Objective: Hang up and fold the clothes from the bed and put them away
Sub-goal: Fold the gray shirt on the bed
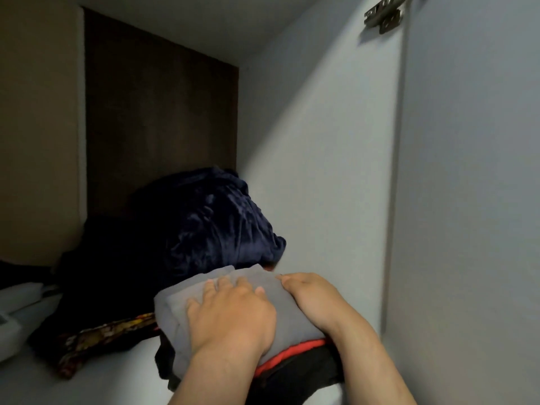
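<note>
A folded grey garment lies on top of a small stack on the wardrobe shelf. Under it show a red-edged piece and black cloth. My left hand presses flat on the grey garment, fingers spread. My right hand rests along the garment's right side, against the wardrobe's side wall, with its fingers straight. A bulky dark blue velvety bundle sits just behind the stack.
A dark patterned cloth lies left of the stack. White objects sit at the far left of the shelf. The white side wall stands close on the right, with a metal door hinge at the top.
</note>
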Tool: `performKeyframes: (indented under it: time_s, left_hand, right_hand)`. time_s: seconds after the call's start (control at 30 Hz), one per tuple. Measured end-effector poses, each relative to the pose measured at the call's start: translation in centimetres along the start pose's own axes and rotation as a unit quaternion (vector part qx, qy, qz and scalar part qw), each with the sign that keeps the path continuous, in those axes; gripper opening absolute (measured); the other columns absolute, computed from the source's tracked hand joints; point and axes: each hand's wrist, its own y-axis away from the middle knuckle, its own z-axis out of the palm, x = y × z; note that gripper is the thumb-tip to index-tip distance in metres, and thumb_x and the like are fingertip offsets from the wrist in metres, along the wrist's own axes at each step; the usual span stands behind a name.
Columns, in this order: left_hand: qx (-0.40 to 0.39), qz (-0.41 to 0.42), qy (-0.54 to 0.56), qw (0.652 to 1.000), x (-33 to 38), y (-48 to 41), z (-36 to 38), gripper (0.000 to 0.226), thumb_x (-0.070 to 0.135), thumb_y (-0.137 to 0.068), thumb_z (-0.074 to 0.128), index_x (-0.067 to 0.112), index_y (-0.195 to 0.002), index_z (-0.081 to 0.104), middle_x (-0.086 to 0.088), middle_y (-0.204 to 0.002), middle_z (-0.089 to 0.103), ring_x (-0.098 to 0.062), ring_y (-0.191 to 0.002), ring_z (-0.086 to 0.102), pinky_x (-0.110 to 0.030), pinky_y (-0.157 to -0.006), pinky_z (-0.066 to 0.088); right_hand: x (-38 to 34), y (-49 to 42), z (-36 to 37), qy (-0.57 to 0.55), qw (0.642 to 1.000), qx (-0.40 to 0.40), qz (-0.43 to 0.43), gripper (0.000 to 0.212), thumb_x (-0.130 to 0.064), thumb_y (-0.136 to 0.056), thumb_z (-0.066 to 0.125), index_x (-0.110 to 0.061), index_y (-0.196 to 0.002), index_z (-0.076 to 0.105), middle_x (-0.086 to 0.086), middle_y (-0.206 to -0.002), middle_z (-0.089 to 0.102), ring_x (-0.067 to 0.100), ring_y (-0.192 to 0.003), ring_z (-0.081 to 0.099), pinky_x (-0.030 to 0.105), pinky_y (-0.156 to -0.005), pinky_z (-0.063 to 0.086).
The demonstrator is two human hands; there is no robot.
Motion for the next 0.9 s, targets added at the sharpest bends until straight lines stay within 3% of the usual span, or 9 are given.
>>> performKeyframes:
  time_s: [0.13, 0.27, 0.43, 0.5, 0.57, 0.6, 0.7, 0.77, 0.9]
  left_hand:
    - [0.048, 0.035, -0.003, 0.998, -0.1, 1.3, -0.6, 0.060, 0.054, -0.098, 0.017, 0.029, -0.149, 0.034, 0.002, -0.158, 0.031, -0.022, -0.147, 0.021, -0.047, -0.119, 0.015]
    - [0.105, 0.104, -0.005, 0.989, -0.2, 3.8, -1.0, 0.069, 0.066, -0.094, 0.021, 0.032, -0.154, 0.025, 0.004, -0.163, 0.021, -0.018, -0.151, 0.011, -0.045, -0.122, 0.001]
    - [0.111, 0.193, -0.006, 0.975, -0.4, 7.7, -1.3, 0.071, 0.064, -0.095, 0.030, 0.034, -0.156, 0.010, 0.004, -0.166, 0.005, -0.017, -0.153, 0.001, -0.042, -0.122, -0.007]
    - [0.086, 0.245, -0.027, 0.965, -0.6, 10.2, -1.6, 0.078, 0.061, -0.085, 0.056, 0.027, -0.152, 0.036, -0.007, -0.161, 0.029, -0.025, -0.149, 0.026, -0.046, -0.122, 0.012]
    - [0.099, 0.306, 0.002, 0.947, -1.4, 12.1, -0.9, 0.083, 0.052, -0.053, 0.088, 0.015, -0.124, 0.070, -0.015, -0.131, 0.064, -0.032, -0.122, 0.061, -0.049, -0.110, 0.040]
    - [0.117, 0.333, 0.003, 0.936, -1.8, 12.9, -0.3, 0.083, 0.047, -0.042, 0.094, 0.011, -0.114, 0.075, -0.014, -0.121, 0.069, -0.032, -0.112, 0.067, -0.050, -0.105, 0.043]
    - [0.103, 0.370, -0.003, 0.923, -3.1, 14.7, 0.7, 0.078, 0.038, -0.038, 0.096, 0.009, -0.107, 0.077, -0.014, -0.116, 0.071, -0.033, -0.107, 0.069, -0.056, -0.091, 0.054]
    - [0.095, 0.388, 0.003, 0.917, -3.9, 15.7, 1.4, 0.072, 0.033, -0.041, 0.096, 0.009, -0.106, 0.077, -0.013, -0.116, 0.071, -0.033, -0.107, 0.069, -0.060, -0.087, 0.052]
    - [0.073, 0.419, 0.016, 0.905, -5.9, 17.8, 3.1, 0.070, 0.031, -0.044, 0.095, 0.011, -0.108, 0.076, -0.011, -0.117, 0.071, -0.033, -0.109, 0.068, -0.050, -0.098, 0.050]
  right_hand:
    - [-0.3, 2.1, 0.2, -0.017, 0.992, 0.123, -0.028, 0.029, -0.037, -0.097, 0.054, -0.029, -0.118, 0.071, -0.016, -0.122, 0.068, 0.003, -0.115, 0.059, 0.023, -0.103, 0.043]
    - [-0.7, 5.9, -0.6, 0.071, 0.965, 0.241, -0.077, 0.043, -0.037, -0.093, 0.054, -0.027, -0.134, 0.060, -0.012, -0.133, 0.060, 0.007, -0.123, 0.053, 0.018, -0.104, 0.036]
    - [-0.3, 11.8, -0.8, 0.196, 0.946, 0.252, -0.054, 0.058, -0.028, -0.093, 0.059, -0.030, -0.149, 0.042, -0.008, -0.155, 0.039, 0.008, -0.145, 0.030, 0.021, -0.115, 0.017]
    - [-0.1, 14.9, -0.5, 0.212, 0.948, 0.235, -0.039, 0.064, -0.023, -0.092, 0.061, -0.033, -0.150, 0.038, -0.009, -0.157, 0.035, 0.009, -0.147, 0.027, 0.020, -0.116, 0.018]
    - [0.2, 18.2, -0.2, 0.210, 0.950, 0.229, -0.018, 0.067, -0.020, -0.091, 0.063, -0.035, -0.151, 0.037, -0.010, -0.158, 0.033, 0.011, -0.147, 0.027, 0.021, -0.114, 0.023]
    - [0.1, 20.0, 0.1, 0.214, 0.951, 0.226, -0.003, 0.067, -0.020, -0.090, 0.064, -0.035, -0.150, 0.038, -0.009, -0.158, 0.033, 0.012, -0.146, 0.029, 0.023, -0.113, 0.028]
    - [-0.2, 24.8, 1.7, 0.262, 0.941, 0.212, 0.017, 0.073, -0.017, -0.074, 0.080, -0.024, -0.142, 0.053, 0.000, -0.147, 0.051, 0.023, -0.136, 0.051, 0.036, -0.103, 0.046]
    - [-0.6, 27.8, 2.6, 0.276, 0.936, 0.213, 0.033, 0.073, -0.017, -0.069, 0.084, -0.020, -0.137, 0.058, 0.004, -0.142, 0.057, 0.025, -0.132, 0.055, 0.038, -0.101, 0.047]
    - [-1.4, 32.3, 3.9, 0.266, 0.937, 0.208, 0.089, 0.065, -0.025, -0.091, 0.061, -0.026, -0.152, 0.038, -0.002, -0.161, 0.031, 0.016, -0.150, 0.025, 0.022, -0.117, 0.014]
